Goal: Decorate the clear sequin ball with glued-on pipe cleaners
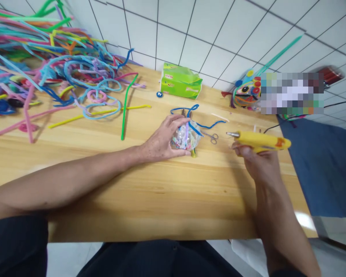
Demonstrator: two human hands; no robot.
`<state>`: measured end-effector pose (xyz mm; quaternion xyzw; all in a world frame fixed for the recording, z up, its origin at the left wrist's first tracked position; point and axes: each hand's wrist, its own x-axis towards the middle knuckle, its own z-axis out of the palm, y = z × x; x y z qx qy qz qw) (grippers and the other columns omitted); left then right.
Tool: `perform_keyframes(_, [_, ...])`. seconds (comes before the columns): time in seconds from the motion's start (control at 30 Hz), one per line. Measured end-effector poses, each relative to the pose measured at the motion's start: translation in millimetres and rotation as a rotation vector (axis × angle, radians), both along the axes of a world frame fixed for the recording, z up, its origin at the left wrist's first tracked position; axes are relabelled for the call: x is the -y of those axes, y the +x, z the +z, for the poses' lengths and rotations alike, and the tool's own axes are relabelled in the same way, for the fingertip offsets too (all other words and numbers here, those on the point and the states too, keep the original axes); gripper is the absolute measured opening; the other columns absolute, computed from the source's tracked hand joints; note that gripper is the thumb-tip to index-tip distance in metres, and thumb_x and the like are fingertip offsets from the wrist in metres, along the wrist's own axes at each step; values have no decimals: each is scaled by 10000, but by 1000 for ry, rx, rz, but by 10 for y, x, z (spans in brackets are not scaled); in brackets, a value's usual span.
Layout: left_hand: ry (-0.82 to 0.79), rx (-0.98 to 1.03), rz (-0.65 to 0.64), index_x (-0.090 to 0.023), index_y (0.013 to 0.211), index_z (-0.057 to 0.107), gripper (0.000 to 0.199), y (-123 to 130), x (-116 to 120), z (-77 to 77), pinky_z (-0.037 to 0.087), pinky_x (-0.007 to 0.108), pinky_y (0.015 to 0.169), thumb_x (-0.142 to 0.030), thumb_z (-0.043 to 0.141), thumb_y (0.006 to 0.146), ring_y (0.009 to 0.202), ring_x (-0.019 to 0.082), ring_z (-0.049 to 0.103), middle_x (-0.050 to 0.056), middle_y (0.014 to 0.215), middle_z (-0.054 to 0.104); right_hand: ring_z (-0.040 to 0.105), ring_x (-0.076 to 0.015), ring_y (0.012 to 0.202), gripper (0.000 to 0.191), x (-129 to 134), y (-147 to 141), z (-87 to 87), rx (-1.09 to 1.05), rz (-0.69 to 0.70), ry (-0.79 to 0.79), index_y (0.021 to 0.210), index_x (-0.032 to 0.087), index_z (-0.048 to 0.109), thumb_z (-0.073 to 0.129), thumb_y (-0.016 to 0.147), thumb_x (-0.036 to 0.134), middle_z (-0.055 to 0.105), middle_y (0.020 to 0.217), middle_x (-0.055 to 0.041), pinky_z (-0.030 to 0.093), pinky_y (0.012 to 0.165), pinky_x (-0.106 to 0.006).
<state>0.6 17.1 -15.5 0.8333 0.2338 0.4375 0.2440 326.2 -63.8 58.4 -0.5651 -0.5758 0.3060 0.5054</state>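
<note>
My left hand (164, 139) is wrapped round a clear, rounded plastic piece (193, 139) with multicoloured bits inside, resting on the table. A purple strip runs down its front. Blue pipe cleaners (209, 126) loop and trail over its top and to the right. My right hand (255, 156) grips a yellow hot glue gun (265, 142) above the table, its metal nozzle pointing left toward the piece, some distance away. Between the two lies a small pair of scissors (213, 137). Dark pointed tips, perhaps of pliers, show behind the plastic piece.
A tangled heap of coloured pipe cleaners (83, 73) covers the table's left side. A green tissue pack (180, 80) stands by the tiled wall, beside a blue button (159, 94). At the back right are a decorated colourful object (246, 92) and the glue gun's black cord (279, 122).
</note>
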Motion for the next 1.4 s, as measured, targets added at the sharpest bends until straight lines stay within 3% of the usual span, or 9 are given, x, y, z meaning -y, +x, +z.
perform_keyframes(0.1, [1,-15,14,-298,1630,386,1007,-9,-4,2,460,659,1260,-639,893,830,1503,381,489,190,1568,494,766,-222,905,232,191,-197,42,115,216,56,993,304,823,933,810,396,821,999,-15,654,840,-382])
perform_keyframes(0.2, [1,-17,3,-302,1639,384,1051,-19,-17,1,444,661,1267,-662,908,803,1505,392,484,190,1574,494,803,-239,995,178,230,-329,5,205,303,73,1062,304,817,866,892,320,847,1081,-29,675,905,-398])
perform_keyframes(0.33, [0,4,-24,-310,1644,389,1171,-22,-46,-10,426,670,1277,-725,945,700,1512,414,470,191,1568,497,811,-259,905,165,220,-336,-151,334,250,112,1071,326,791,840,914,330,847,1033,-26,692,837,-434])
perform_keyframes(0.53, [-19,-46,3,-302,1635,397,1146,-21,-52,-7,430,688,1272,-744,925,719,1513,408,474,193,1570,502,818,-315,1075,220,230,-354,-202,391,256,132,1143,352,780,824,928,333,851,1180,-46,670,995,-547])
perform_keyframes(0.8, [-50,-41,-4,-284,1633,415,1121,-12,-39,6,406,691,1287,-701,940,735,1530,417,456,188,1586,504,805,-281,935,141,257,-423,-139,481,187,148,1090,339,775,790,951,320,844,1043,-32,654,886,-478])
perform_keyframes(1.03, [-54,-31,-16,-296,1634,410,1115,-9,-52,-11,418,683,1278,-728,919,741,1528,419,459,184,1597,505,815,-301,984,181,255,-410,-167,526,226,216,1116,340,762,774,943,290,849,1106,-45,660,873,-493])
perform_keyframes(1.4, [-65,-47,-9,-285,1627,410,1113,-6,-50,-1,412,675,1286,-703,933,738,1527,412,463,187,1589,506,775,-267,853,171,262,-422,-131,602,212,242,1109,330,746,733,953,259,830,1012,-36,616,779,-448])
